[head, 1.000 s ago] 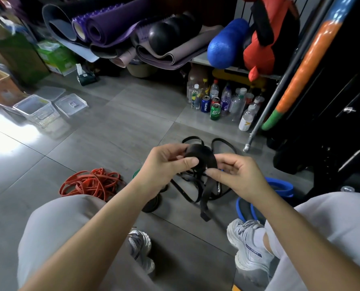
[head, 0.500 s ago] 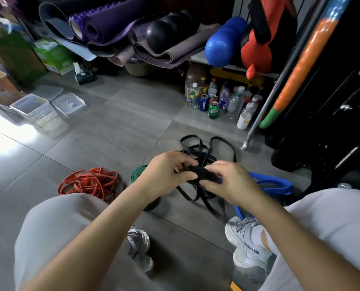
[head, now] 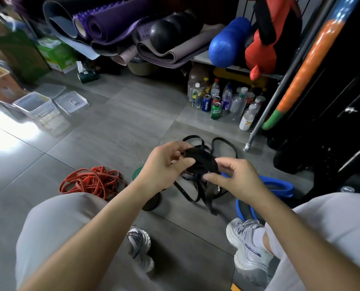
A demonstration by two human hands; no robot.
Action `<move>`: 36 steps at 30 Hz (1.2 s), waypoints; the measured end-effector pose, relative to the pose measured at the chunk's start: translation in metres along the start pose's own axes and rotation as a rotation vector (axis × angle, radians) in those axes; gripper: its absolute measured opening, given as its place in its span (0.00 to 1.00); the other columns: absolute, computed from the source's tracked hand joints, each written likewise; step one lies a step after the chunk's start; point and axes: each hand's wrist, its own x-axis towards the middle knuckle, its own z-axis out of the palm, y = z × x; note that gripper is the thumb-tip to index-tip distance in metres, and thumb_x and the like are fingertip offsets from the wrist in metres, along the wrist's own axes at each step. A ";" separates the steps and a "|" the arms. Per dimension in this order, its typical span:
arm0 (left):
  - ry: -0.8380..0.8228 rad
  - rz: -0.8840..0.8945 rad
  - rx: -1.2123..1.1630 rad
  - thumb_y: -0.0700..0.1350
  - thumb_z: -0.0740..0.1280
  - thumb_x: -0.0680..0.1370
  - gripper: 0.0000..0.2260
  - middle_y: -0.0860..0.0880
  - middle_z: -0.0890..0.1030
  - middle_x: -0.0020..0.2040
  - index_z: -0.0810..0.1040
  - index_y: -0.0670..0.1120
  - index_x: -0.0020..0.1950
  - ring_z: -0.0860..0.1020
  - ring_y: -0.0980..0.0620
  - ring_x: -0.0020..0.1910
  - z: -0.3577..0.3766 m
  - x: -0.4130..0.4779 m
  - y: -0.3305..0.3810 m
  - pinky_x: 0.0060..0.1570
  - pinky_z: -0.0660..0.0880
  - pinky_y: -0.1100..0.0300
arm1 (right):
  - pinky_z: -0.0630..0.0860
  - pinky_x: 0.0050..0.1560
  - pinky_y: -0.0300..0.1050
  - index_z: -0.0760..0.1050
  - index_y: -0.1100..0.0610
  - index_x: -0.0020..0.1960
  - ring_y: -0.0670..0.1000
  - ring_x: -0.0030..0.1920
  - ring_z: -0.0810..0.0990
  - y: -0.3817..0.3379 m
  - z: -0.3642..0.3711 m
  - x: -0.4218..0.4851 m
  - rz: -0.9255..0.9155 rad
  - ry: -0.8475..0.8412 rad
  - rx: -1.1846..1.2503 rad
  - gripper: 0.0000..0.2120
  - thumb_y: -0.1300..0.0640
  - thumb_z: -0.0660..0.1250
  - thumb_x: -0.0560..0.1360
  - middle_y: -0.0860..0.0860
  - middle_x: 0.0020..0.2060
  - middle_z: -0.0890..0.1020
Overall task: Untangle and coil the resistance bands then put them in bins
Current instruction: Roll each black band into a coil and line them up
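A black resistance band is partly wound into a flat coil (head: pixel 202 161) held above the floor. My left hand (head: pixel 164 164) grips the coil's left side with thumb and fingers. My right hand (head: pixel 235 181) pinches the band at the coil's lower right edge. The band's loose black loops (head: pixel 198 192) hang down and spread on the tiles below. A tangled red band (head: pixel 90 182) lies on the floor to the left. A green band (head: pixel 137 172) shows beside my left wrist. A blue band (head: pixel 275 186) lies to the right, behind my right hand.
Clear plastic bins (head: pixel 36 106) and a lid (head: pixel 72 101) sit far left on the floor. Bottles and cans (head: pixel 221 103) stand under a shelf of rolled mats (head: pixel 111 24). A metal pole (head: pixel 267 114) leans at right. My knees and white shoes (head: pixel 248 246) frame the foreground.
The coil dropped and was clasped between both hands half a second ago; now it sits higher again with my right hand shifted to its lower right edge, and the view has tilted slightly.
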 end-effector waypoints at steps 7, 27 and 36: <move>0.028 -0.212 -0.612 0.34 0.63 0.78 0.08 0.42 0.81 0.49 0.77 0.43 0.54 0.80 0.48 0.49 0.008 -0.004 0.000 0.51 0.79 0.58 | 0.76 0.44 0.31 0.79 0.53 0.47 0.40 0.42 0.83 -0.001 0.008 0.000 -0.087 0.067 0.421 0.15 0.71 0.69 0.69 0.41 0.38 0.85; -0.164 0.205 0.760 0.51 0.67 0.75 0.15 0.54 0.78 0.54 0.76 0.54 0.61 0.74 0.49 0.55 0.016 -0.008 -0.016 0.51 0.71 0.57 | 0.69 0.33 0.30 0.82 0.49 0.48 0.39 0.36 0.76 0.007 0.010 -0.008 -0.105 -0.086 -0.424 0.08 0.57 0.71 0.69 0.41 0.29 0.78; 0.028 -0.053 0.166 0.41 0.72 0.73 0.10 0.51 0.83 0.44 0.81 0.50 0.53 0.81 0.54 0.42 0.008 -0.004 0.001 0.48 0.76 0.61 | 0.76 0.50 0.33 0.79 0.38 0.47 0.35 0.48 0.81 0.012 0.003 0.002 0.035 -0.018 -0.097 0.15 0.56 0.76 0.67 0.37 0.41 0.84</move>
